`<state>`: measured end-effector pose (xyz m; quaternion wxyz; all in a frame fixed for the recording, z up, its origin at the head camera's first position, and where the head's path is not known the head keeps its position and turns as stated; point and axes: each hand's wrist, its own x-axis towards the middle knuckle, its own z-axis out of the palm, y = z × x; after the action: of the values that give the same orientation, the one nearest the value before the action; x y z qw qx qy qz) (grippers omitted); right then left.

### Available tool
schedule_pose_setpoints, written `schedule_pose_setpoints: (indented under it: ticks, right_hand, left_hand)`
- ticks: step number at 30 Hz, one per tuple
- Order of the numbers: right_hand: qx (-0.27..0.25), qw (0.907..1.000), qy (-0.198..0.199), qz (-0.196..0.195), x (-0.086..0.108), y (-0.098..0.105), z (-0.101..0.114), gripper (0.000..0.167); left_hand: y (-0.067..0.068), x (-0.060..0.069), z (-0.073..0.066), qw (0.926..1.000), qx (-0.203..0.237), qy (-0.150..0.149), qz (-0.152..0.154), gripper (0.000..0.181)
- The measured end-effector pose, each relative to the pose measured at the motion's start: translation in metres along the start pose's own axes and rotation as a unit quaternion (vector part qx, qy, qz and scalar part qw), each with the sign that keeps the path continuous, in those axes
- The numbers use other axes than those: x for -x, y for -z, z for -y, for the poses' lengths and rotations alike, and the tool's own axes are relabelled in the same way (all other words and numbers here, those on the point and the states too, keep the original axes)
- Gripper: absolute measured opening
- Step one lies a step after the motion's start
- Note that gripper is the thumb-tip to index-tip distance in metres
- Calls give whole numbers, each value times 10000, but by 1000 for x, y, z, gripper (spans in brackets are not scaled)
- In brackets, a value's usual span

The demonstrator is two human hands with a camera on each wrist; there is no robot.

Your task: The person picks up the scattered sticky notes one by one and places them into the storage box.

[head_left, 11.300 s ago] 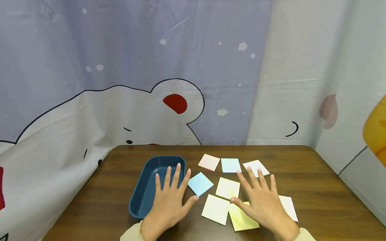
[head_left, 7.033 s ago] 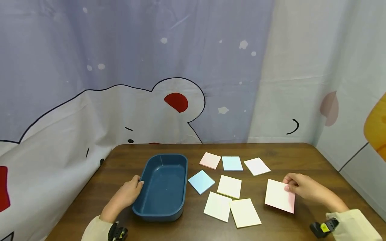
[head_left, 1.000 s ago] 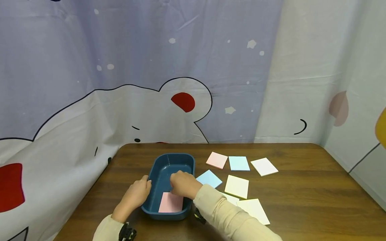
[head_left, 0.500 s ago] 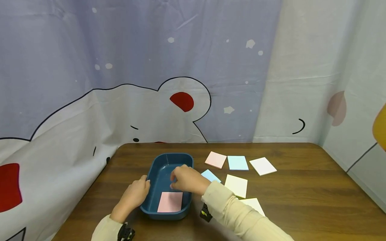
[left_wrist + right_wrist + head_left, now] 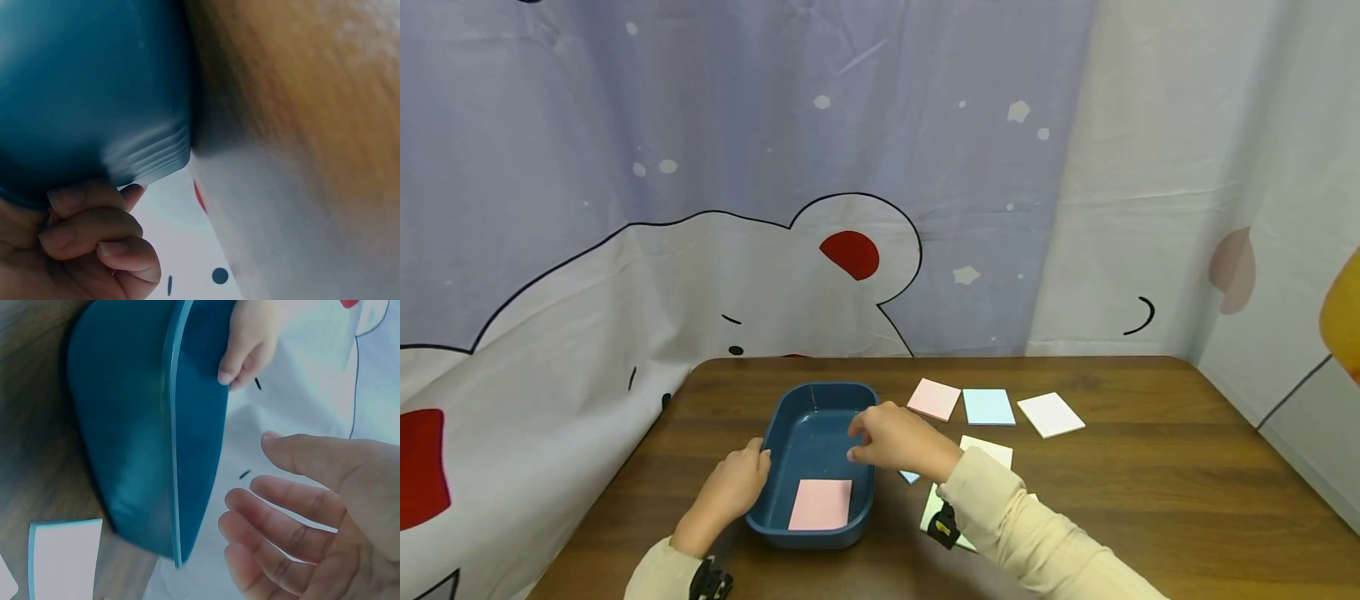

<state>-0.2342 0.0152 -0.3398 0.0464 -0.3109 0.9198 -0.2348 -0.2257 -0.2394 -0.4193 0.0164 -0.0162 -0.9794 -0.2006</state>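
My left hand (image 5: 735,479) grips the left rim of a blue plastic tray (image 5: 808,446), thumb on the rim and fingers curled at its outer side in the left wrist view. A pink sticky note pad (image 5: 820,504) lies flat at the tray's near end. Over the tray's right rim hovers my right hand (image 5: 902,442), its fingers loosely bent, and the right wrist view shows nothing between thumb and fingers. Its arm partly hides a blue pad (image 5: 909,477) and the pale pads (image 5: 988,450) beside the tray.
Farther back on the wooden table (image 5: 1142,467) lie a second pink pad (image 5: 935,399), a light blue pad (image 5: 988,407) and a white pad (image 5: 1051,414). A greenish pad (image 5: 932,507) shows under the right wrist. A patterned curtain (image 5: 775,125) hangs behind the table.
Earlier my right hand picked a pink pad from the table's right side; it now lies in the tray. Since then that hand has let go and risen rightward. The left hand keeps its grip.
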Motion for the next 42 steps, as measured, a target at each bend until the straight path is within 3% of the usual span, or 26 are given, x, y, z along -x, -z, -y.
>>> schedule_pose_setpoints:
  ticks: [10, 19, 32, 42]
  right_hand:
    - [-18, 9997, 40, -255, 20, 17, -23, 20]
    - [34, 9995, 136, -276, 39, 32, -43, 20]
    - [-59, 9996, -41, -285, 73, 41, -78, 10]
    - [-154, 9995, -118, -251, 95, 41, -100, 23]
  left_hand:
    - [0, 0, 0, 10000, -44, -17, 1, 39]
    - [-1, 1, -1, 10000, -63, 0, -52, 38]
    - [2, 2, -2, 9999, -105, 52, 17, 38]
    - [1, 1, -3, 9999, -99, 54, 27, 39]
